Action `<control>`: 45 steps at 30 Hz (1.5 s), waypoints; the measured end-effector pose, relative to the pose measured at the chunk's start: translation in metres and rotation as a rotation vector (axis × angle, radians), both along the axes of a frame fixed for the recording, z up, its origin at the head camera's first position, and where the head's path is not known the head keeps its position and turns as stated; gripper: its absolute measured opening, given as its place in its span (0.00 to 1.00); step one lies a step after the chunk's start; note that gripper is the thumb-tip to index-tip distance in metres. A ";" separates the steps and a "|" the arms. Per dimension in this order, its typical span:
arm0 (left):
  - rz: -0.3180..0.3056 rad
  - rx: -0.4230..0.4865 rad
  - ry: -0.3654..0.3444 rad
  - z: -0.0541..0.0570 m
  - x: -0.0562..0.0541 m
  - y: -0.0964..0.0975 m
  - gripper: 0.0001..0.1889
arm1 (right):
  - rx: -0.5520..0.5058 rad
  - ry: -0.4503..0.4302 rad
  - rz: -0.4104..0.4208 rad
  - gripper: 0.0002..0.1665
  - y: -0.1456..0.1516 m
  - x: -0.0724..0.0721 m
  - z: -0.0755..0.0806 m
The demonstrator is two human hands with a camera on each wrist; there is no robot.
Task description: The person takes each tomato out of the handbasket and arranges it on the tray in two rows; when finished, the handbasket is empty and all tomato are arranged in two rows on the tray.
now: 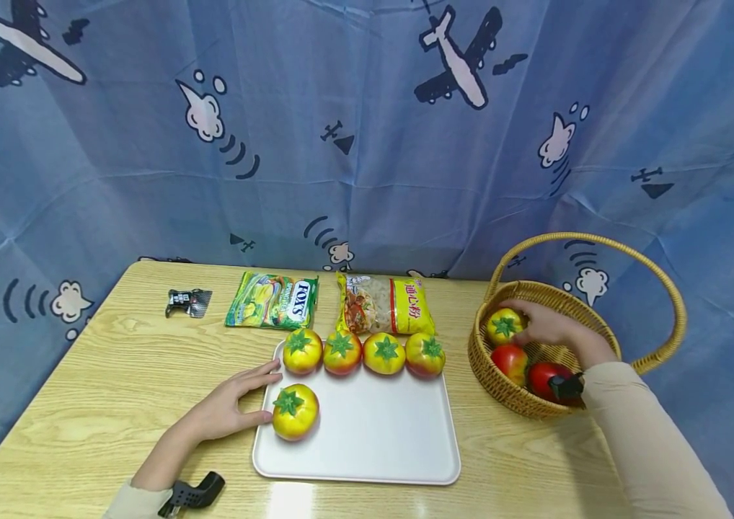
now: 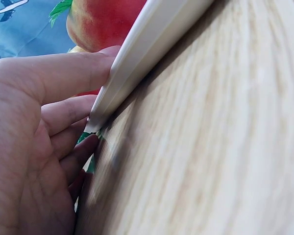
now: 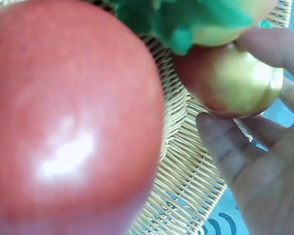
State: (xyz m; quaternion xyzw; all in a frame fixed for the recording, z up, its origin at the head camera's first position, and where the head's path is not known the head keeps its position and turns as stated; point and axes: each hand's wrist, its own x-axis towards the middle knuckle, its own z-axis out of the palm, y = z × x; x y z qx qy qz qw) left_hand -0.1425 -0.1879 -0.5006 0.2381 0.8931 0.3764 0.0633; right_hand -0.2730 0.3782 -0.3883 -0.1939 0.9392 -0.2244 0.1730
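Note:
A white tray (image 1: 380, 432) carries several yellow-red tomatoes, four-lobed in look with green star-shaped tops. A row of them lies along its far edge, and a single tomato (image 1: 295, 412) sits near the left edge. My left hand (image 1: 220, 405) rests at the tray's left side; the thumb and fingertips touch the rim (image 2: 132, 54), with the fingers loosely extended. Inside the wicker basket (image 1: 497, 382), my right hand (image 1: 550, 326) holds a yellow tomato (image 3: 235, 81) between thumb and fingers. Two redder tomatoes lie beside it, one of them large in the right wrist view, partly hidden by the wrist strap.
Behind the tray lie a green FOX'S candy bag (image 1: 272, 300) and a yellow pasta packet (image 1: 385, 305). A small black packet (image 1: 188, 303) sits at the back left. The basket's tall handle (image 1: 672, 295) arches over the right side. A blue curtain (image 1: 354, 144) hangs behind the table.

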 end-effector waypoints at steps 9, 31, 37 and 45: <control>0.000 -0.003 0.014 0.002 0.001 0.001 0.34 | -0.047 0.082 -0.067 0.42 0.000 0.010 0.011; 0.011 0.009 0.004 0.001 0.002 0.001 0.35 | -0.213 0.125 -0.065 0.42 -0.009 0.033 0.031; 0.010 0.006 0.008 0.001 0.001 0.001 0.35 | -0.253 0.160 -0.015 0.40 -0.026 0.044 0.037; 0.004 -0.002 0.017 0.002 0.001 0.001 0.34 | -0.253 0.118 -0.059 0.40 -0.056 0.062 0.044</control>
